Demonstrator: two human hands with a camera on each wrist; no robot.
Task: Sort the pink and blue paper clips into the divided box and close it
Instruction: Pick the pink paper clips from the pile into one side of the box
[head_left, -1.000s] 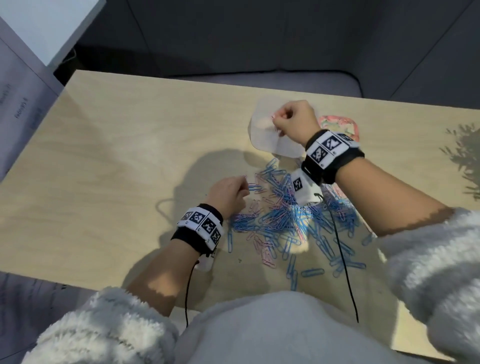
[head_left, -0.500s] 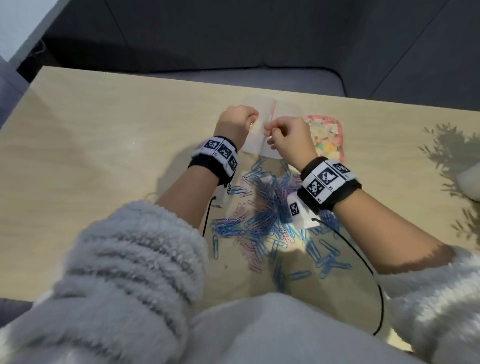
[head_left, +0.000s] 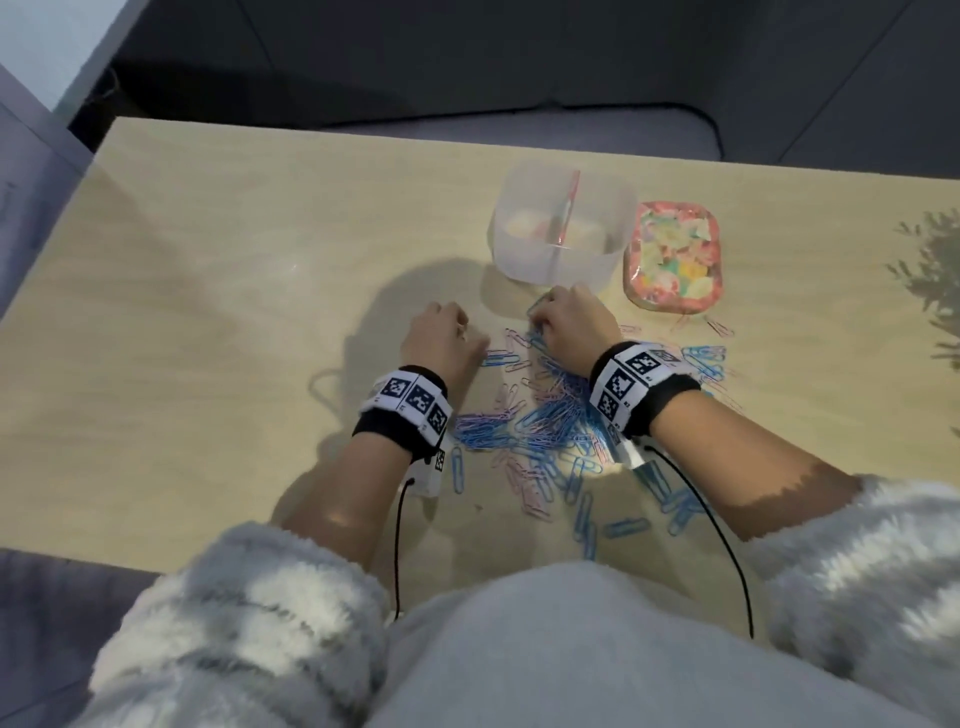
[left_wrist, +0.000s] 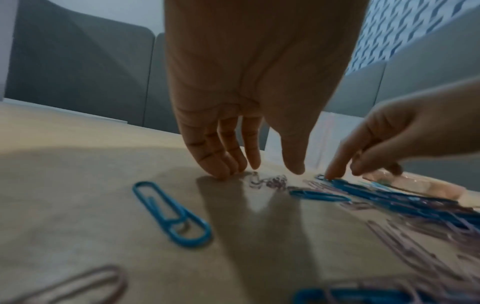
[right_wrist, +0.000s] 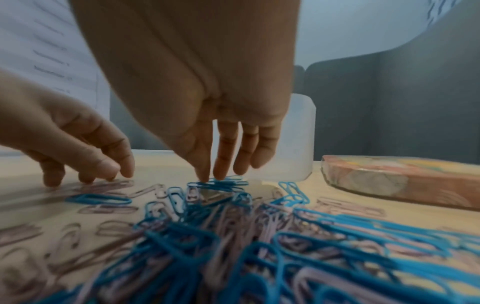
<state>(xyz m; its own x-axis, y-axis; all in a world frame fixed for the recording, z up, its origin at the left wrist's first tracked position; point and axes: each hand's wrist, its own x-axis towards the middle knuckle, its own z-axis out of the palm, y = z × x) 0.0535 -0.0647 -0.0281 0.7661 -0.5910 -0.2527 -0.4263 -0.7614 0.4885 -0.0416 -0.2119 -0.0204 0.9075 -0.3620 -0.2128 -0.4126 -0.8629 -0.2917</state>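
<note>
A heap of thin blue and pink wire paper clips (head_left: 550, 426) lies spread across the pale wooden surface (head_left: 208, 322) under and between my two wrists. My right hand (head_left: 569, 325) reaches down into its far edge, thumb and forefinger tips (right_wrist: 205, 174) pressed on a small cluster of blue clips (right_wrist: 221, 183); that grip has not closed around them. My left hand (head_left: 444, 340), just beside it, rests relaxed fingertips (left_wrist: 223, 172) on the surface near loose pink clips, holding nothing. Just beyond my right hand stands the translucent plastic divided box (head_left: 563, 228), open, its pink divider upright. Beside the box, farther right, lies its floral-patterned lid (head_left: 672, 257), flat.
</note>
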